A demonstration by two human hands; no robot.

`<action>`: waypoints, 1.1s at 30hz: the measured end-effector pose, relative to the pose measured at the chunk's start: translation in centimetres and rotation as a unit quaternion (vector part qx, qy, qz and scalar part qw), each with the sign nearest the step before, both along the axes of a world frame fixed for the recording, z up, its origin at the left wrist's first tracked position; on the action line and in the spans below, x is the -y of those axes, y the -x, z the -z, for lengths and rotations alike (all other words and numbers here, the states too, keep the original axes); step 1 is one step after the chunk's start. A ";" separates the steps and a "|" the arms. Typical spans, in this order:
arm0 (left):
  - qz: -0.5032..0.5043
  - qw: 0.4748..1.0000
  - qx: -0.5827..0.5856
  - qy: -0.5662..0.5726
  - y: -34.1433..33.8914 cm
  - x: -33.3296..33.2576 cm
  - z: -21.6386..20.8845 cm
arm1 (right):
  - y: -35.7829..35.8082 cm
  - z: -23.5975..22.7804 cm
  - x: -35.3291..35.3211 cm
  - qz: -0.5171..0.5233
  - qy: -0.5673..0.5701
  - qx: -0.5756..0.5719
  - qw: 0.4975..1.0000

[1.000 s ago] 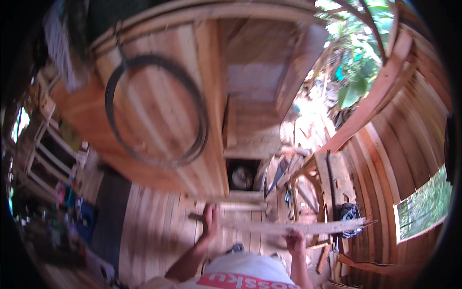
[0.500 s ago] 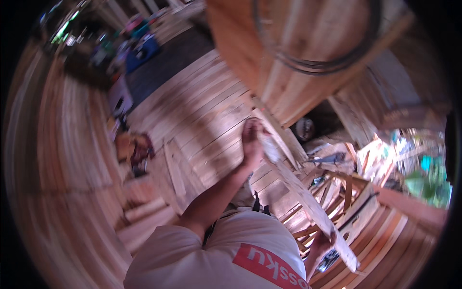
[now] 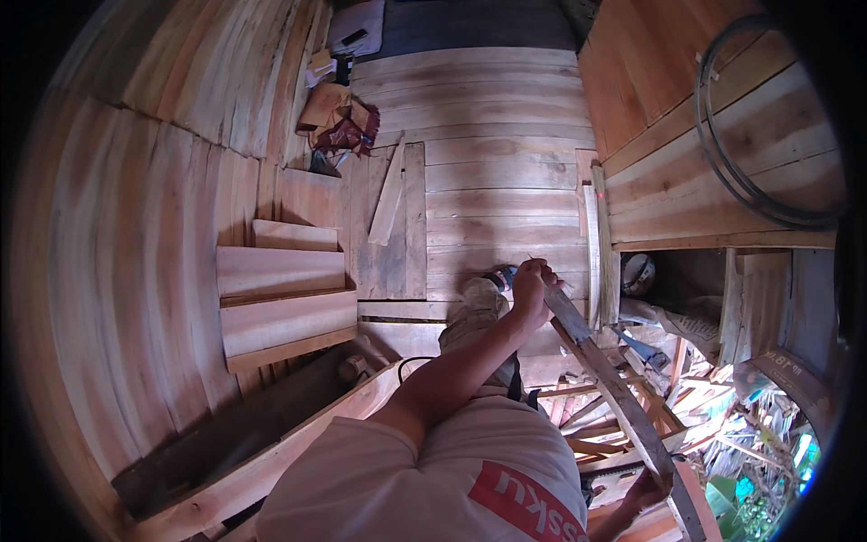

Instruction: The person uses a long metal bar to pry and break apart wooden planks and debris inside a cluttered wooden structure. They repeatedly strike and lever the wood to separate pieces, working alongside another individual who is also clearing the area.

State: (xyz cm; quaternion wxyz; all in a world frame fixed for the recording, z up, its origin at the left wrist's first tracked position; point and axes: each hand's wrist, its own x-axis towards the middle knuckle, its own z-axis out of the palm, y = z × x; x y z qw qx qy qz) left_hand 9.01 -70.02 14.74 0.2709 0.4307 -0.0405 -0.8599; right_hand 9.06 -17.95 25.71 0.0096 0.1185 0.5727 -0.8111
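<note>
A long narrow wooden plank [image 3: 603, 372] slants across my right side, from in front of my legs down to the lower right. My left hand [image 3: 535, 287] is closed around its far end, with the arm stretched forward. Lower down, my right hand [image 3: 643, 493] grips the near part of the same plank, its fingers partly hidden by the wood. Below the plank lie crossed wooden pieces [image 3: 591, 447]. A handsaw [image 3: 643, 348] with a blue handle rests just beyond it.
Wooden steps [image 3: 287, 318] stand to the left against a plank wall [image 3: 135, 271]. A loose board [image 3: 387, 194] lies on the plank floor [image 3: 506, 203]. Black cable loops [image 3: 722, 172] hang at the right. A round object [image 3: 639, 274] sits in a recess below.
My view has swung round, so the floorboards now run level. My left hand, blurred with its fingers extended at the plank's far end earlier, is now wrapped around it. The right hand still holds the plank.
</note>
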 end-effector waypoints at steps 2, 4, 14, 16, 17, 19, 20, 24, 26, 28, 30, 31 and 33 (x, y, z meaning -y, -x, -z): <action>-0.015 0.996 -0.044 0.079 -0.5 0.0 1.0 | 0.5 0.5 -2.8 0.002 -0.025 -0.041 0.999; -0.047 0.993 -0.047 0.098 -0.7 3.8 4.0 | 0.5 0.6 -6.9 -0.001 -0.056 -0.100 0.993; 0.161 0.947 -0.074 0.269 8.6 -4.8 -4.0 | -8.2 -3.1 -0.7 0.229 -0.228 -0.101 0.941; 0.424 0.807 -0.173 0.373 7.8 -11.0 -2.2 | -9.7 -1.8 2.8 0.237 -0.236 -0.069 0.940; 0.538 0.696 -0.149 0.452 6.8 -14.2 -1.5 | -10.6 -1.1 5.1 0.240 -0.237 -0.049 0.940; 0.687 0.482 -0.164 0.518 5.0 -17.7 -1.9 | -12.2 -0.9 9.1 0.258 -0.242 0.000 0.935; 0.733 0.403 -0.185 0.516 4.6 -17.7 -3.6 | -12.5 -0.4 10.4 0.258 -0.230 0.030 0.938; 0.882 0.240 -0.262 0.310 5.3 -18.0 -5.1 | -14.1 -0.1 14.3 0.238 -0.259 0.125 0.928; 0.831 0.142 -0.333 0.422 5.2 -18.8 -7.6 | -15.0 2.8 15.3 0.254 -0.272 0.114 0.921; 0.764 0.106 -0.404 0.491 5.4 -19.0 -9.8 | -12.9 2.0 18.1 0.234 -0.293 0.101 0.921; 0.700 0.123 -0.482 0.512 5.5 -19.8 -11.5 | -10.8 1.6 20.2 0.154 -0.430 0.101 0.884; 0.693 0.137 -0.503 0.497 5.8 -20.5 -12.3 | -10.3 2.4 21.0 0.143 -0.398 0.100 0.901; 0.685 0.171 -0.507 0.495 6.0 -21.0 -9.3 | -9.4 7.8 22.0 0.178 -0.229 0.146 0.946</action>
